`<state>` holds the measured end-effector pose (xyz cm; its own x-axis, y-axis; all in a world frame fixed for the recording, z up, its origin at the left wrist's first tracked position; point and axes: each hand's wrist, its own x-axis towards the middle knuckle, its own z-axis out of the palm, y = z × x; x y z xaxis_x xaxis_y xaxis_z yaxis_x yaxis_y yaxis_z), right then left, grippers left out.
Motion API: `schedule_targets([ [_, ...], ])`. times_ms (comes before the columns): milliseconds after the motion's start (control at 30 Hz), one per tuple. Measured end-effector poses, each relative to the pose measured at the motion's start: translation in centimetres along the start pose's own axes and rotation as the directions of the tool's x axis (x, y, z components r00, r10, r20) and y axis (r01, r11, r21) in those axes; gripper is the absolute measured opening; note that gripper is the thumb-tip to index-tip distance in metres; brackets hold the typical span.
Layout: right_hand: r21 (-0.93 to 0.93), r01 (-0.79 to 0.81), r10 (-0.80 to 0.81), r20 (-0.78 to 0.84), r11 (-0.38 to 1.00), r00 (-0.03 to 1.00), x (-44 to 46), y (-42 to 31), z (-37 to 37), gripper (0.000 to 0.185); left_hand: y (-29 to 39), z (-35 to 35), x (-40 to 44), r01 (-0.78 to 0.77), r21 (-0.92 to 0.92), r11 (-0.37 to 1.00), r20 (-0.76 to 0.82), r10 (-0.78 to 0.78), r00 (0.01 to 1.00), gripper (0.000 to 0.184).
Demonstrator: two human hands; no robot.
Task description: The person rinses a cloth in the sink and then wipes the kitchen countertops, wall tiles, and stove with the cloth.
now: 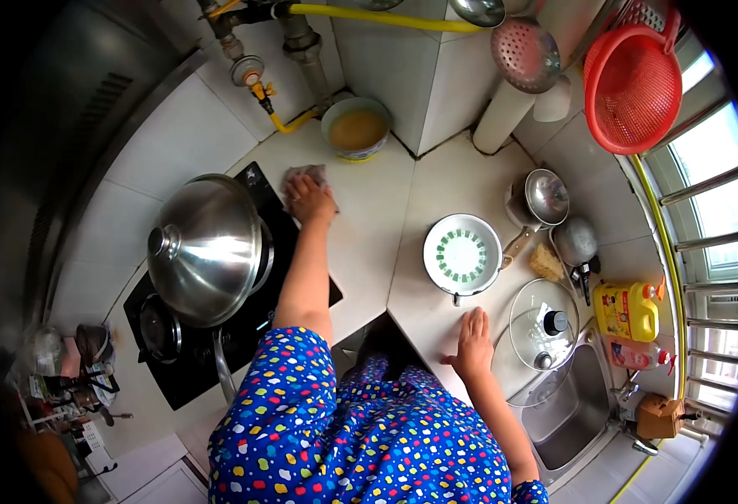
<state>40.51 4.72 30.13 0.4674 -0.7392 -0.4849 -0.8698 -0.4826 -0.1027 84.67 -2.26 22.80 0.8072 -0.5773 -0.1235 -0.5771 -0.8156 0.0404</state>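
My left hand (311, 202) presses a crumpled greyish-pink cloth (318, 171) onto the pale counter (369, 223), right beside the far edge of the black cooktop (254, 176). The fingers curl over the cloth. To the left of that arm, a wok with a tall domed steel lid (205, 252) sits on the cooktop. Flat on the counter's front part lies my right hand (471, 346), holding nothing, fingers stretched forward. Just beyond it stands a white enamel basin (461, 256) with a green pattern inside. A glass lid (530, 312) lies to its right.
A bowl of tan liquid (358, 130) stands in the back corner by the yellow gas hose (386, 17). A small pot (520, 206), yellow bottle (625, 311) and steel sink (566, 420) line the right side. A red strainer (633, 88) and a skimmer (526, 55) hang above.
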Motion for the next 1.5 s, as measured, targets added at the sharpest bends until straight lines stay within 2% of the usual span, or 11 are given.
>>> schedule_targets([
  [167,0.038,-0.011,0.01,0.027,0.999,1.0,0.0,-0.1,-0.2,0.12,-1.2,-1.0,5.5,0.185,-0.128,0.974,0.047,-0.181,0.982,0.079],
  [333,0.069,0.027,-0.026,-0.012,0.997,1.0,0.0,0.1,-0.1,0.116,-4.2,0.0,10.1,0.183,-0.115,0.976,0.047,-0.178,0.983,0.078],
  [467,0.078,0.023,-0.023,-0.008,0.997,1.0,0.0,0.1,-0.3,0.116,-2.6,-1.5,8.7,0.307,-0.108,0.946,0.12,-0.294,0.948,0.078],
  [667,0.047,0.033,-0.032,-0.028,0.998,0.999,-0.1,0.2,0.1,0.118,-1.0,0.0,5.8,0.379,-0.021,0.925,0.044,-0.377,0.925,0.08],
  [733,0.037,0.041,-0.039,-0.038,0.998,0.999,0.0,0.4,0.2,0.118,-0.3,-1.4,3.2,0.277,0.002,0.961,0.132,-0.275,0.952,0.08],
  [1067,0.03,0.025,-0.024,-0.028,0.999,0.999,0.0,0.5,0.6,0.122,1.9,-0.1,-7.6,0.22,-0.017,0.975,0.13,-0.216,0.968,0.078],
  [1200,0.024,0.013,-0.012,-0.015,1.0,1.0,0.1,0.5,0.1,0.122,3.2,-0.5,-14.1,0.049,0.02,0.999,0.184,-0.052,0.982,0.069],
  [1267,0.028,0.019,-0.02,0.021,0.999,1.0,0.1,0.6,0.1,0.121,3.5,0.2,-15.8,-0.134,-0.015,0.991,0.086,0.134,0.987,0.065],
  [1333,0.01,0.024,-0.025,0.048,1.0,0.999,0.0,0.5,-0.3,0.118,3.8,0.3,-14.5,-0.149,-0.099,0.984,0.125,0.161,0.979,0.063],
  [1400,0.022,0.027,-0.028,0.044,0.999,0.999,0.1,0.3,-0.3,0.118,4.3,1.2,-12.0,-0.405,-0.134,0.904,0.026,0.412,0.911,0.061],
  [1500,0.028,0.025,-0.026,0.039,0.999,0.999,0.2,0.4,0.0,0.118,7.3,1.8,-8.8,-0.489,-0.162,0.857,-0.017,0.493,0.87,0.06],
])
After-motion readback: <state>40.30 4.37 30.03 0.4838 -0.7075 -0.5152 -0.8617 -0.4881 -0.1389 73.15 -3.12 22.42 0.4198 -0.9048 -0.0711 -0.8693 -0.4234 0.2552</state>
